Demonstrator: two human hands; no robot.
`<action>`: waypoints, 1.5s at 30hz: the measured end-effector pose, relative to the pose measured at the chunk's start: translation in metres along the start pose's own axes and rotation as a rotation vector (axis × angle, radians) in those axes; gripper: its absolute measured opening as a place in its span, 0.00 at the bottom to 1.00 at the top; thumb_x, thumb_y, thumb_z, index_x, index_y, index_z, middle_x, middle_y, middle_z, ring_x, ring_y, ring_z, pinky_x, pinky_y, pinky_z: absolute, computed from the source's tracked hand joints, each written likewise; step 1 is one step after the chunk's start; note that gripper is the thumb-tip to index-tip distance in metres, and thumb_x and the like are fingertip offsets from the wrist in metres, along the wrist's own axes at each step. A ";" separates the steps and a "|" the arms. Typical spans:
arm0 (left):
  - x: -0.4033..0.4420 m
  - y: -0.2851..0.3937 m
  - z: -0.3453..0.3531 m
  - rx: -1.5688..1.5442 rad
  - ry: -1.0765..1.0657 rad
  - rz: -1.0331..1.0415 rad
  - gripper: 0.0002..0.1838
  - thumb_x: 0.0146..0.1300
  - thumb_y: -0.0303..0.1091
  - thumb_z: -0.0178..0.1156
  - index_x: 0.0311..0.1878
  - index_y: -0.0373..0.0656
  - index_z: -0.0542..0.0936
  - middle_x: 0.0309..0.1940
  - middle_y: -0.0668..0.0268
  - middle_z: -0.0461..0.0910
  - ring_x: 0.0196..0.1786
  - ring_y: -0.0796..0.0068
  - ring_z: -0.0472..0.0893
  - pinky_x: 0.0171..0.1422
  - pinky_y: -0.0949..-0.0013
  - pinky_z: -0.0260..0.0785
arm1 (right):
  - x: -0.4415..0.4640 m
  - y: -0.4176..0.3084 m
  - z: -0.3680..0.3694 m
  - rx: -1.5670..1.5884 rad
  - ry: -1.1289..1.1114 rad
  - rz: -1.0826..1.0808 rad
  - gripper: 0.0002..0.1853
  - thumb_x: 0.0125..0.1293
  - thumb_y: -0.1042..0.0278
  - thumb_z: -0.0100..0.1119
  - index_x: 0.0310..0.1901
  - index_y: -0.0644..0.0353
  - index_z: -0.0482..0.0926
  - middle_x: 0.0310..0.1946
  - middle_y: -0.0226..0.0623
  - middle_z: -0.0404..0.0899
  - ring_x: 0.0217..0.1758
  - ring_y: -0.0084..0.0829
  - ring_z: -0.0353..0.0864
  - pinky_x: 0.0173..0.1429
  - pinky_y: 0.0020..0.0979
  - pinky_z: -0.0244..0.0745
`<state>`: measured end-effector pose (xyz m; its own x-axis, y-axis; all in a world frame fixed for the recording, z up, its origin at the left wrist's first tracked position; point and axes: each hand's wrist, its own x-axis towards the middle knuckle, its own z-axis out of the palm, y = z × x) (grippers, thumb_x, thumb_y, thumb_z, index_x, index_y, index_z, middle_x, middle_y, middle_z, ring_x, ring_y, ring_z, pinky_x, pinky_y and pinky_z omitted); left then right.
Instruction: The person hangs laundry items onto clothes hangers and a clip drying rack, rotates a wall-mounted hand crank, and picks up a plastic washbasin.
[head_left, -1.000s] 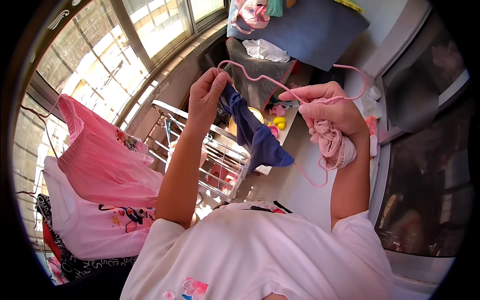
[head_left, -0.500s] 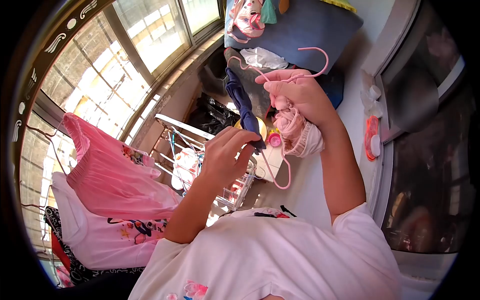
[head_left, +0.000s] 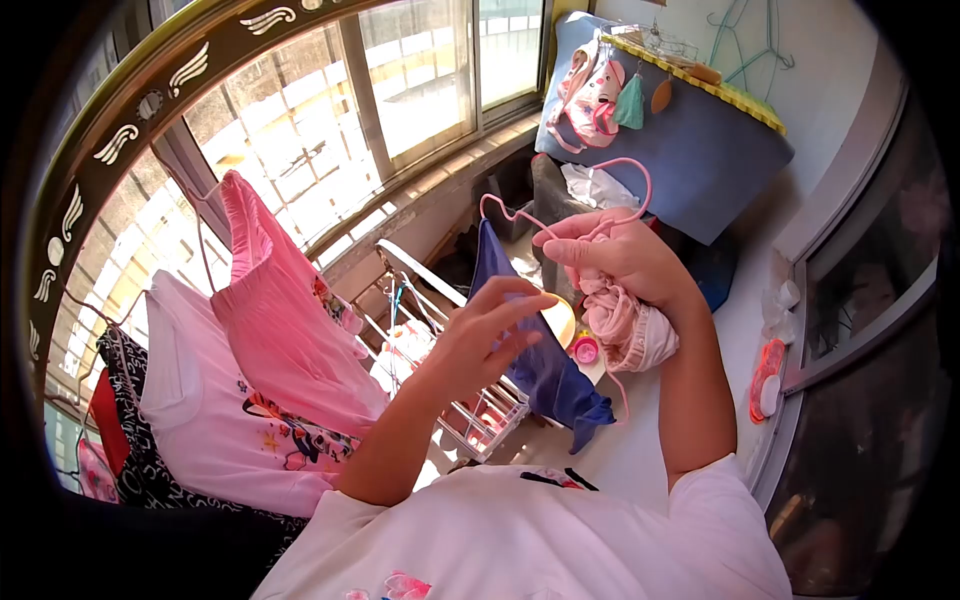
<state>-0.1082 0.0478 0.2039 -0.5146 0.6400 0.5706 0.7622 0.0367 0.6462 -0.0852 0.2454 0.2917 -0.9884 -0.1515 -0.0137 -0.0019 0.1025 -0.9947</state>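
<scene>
My right hand (head_left: 628,258) is closed around the neck of a pink hanger (head_left: 648,182), whose hook curves up above the fingers. A bunched pale-pink garment (head_left: 630,325) with a gathered edge hangs from the same hand, against the wrist. On the hanger's left side a navy cloth (head_left: 562,388) drapes down, spread out, its lower corner loose. In front of this cloth is my left hand (head_left: 485,335), fingers apart; whether the fingertips touch the fabric I cannot tell.
Pink shorts (head_left: 285,300) and a white printed shirt (head_left: 190,390) hang at my left by the window. A white rack (head_left: 480,425) with hangers stands below my hands. A blue board (head_left: 650,150) leans at the back. Orange-handled items (head_left: 767,375) lie on the right ledge.
The navy cloth was a narrow twisted strip pinched in my left hand; now it hangs spread out and those fingers have opened. The view has shifted, showing more of the back wall.
</scene>
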 end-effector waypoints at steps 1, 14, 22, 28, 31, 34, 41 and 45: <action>0.000 -0.008 -0.002 0.050 -0.066 0.059 0.17 0.58 0.25 0.62 0.52 0.46 0.78 0.50 0.62 0.74 0.40 0.68 0.79 0.42 0.70 0.72 | 0.008 -0.002 0.000 0.022 -0.043 0.026 0.16 0.58 0.63 0.68 0.40 0.69 0.81 0.20 0.26 0.76 0.22 0.14 0.72 0.26 0.18 0.66; 0.016 -0.034 -0.061 0.107 0.322 -0.030 0.11 0.59 0.28 0.62 0.45 0.40 0.81 0.44 0.65 0.79 0.31 0.79 0.76 0.36 0.76 0.69 | 0.059 -0.029 0.005 -0.204 -0.363 -0.067 0.19 0.65 0.53 0.59 0.46 0.62 0.82 0.23 0.25 0.76 0.26 0.12 0.71 0.30 0.17 0.66; -0.008 -0.001 -0.053 0.062 0.090 -0.007 0.28 0.56 0.47 0.66 0.55 0.39 0.73 0.49 0.59 0.75 0.27 0.73 0.73 0.31 0.72 0.67 | 0.102 -0.020 0.025 0.266 -0.475 -0.025 0.25 0.60 0.66 0.60 0.56 0.72 0.70 0.29 0.35 0.78 0.24 0.17 0.76 0.28 0.17 0.71; -0.016 -0.009 -0.057 0.155 0.382 0.065 0.39 0.60 0.54 0.59 0.64 0.34 0.62 0.65 0.48 0.58 0.68 0.50 0.59 0.68 0.56 0.53 | 0.133 -0.043 0.074 0.344 -0.554 -0.175 0.28 0.64 0.68 0.56 0.63 0.73 0.63 0.26 0.35 0.77 0.23 0.17 0.74 0.27 0.17 0.69; -0.017 -0.008 -0.057 0.147 0.496 0.022 0.49 0.59 0.63 0.55 0.70 0.35 0.52 0.70 0.45 0.47 0.72 0.50 0.52 0.72 0.54 0.46 | 0.154 -0.063 0.088 0.400 -0.582 -0.256 0.28 0.64 0.67 0.58 0.62 0.74 0.64 0.24 0.33 0.76 0.25 0.15 0.73 0.30 0.15 0.67; -0.012 -0.006 -0.056 0.108 0.555 -0.015 0.53 0.56 0.66 0.56 0.71 0.34 0.48 0.71 0.42 0.42 0.74 0.47 0.48 0.73 0.53 0.44 | 0.170 -0.089 0.095 0.391 -0.600 -0.328 0.23 0.64 0.64 0.59 0.55 0.73 0.71 0.25 0.32 0.77 0.26 0.16 0.73 0.32 0.17 0.69; 0.009 -0.008 -0.071 0.524 0.685 -0.155 0.35 0.66 0.40 0.54 0.70 0.36 0.53 0.70 0.47 0.50 0.74 0.53 0.50 0.74 0.57 0.45 | 0.215 -0.099 0.095 0.481 -0.704 -0.214 0.14 0.60 0.62 0.63 0.33 0.67 0.76 0.25 0.37 0.78 0.20 0.25 0.78 0.23 0.25 0.75; 0.011 -0.025 -0.063 0.540 0.750 -0.163 0.26 0.64 0.22 0.50 0.66 0.37 0.61 0.67 0.49 0.60 0.69 0.53 0.62 0.69 0.61 0.56 | 0.233 -0.077 0.098 0.450 -0.634 -0.034 0.16 0.57 0.62 0.65 0.34 0.70 0.76 0.29 0.43 0.79 0.22 0.29 0.80 0.25 0.28 0.77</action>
<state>-0.1577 0.0054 0.2260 -0.6065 -0.0596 0.7928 0.6404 0.5543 0.5316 -0.3007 0.1054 0.3552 -0.7128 -0.6946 0.0974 0.1649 -0.3009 -0.9393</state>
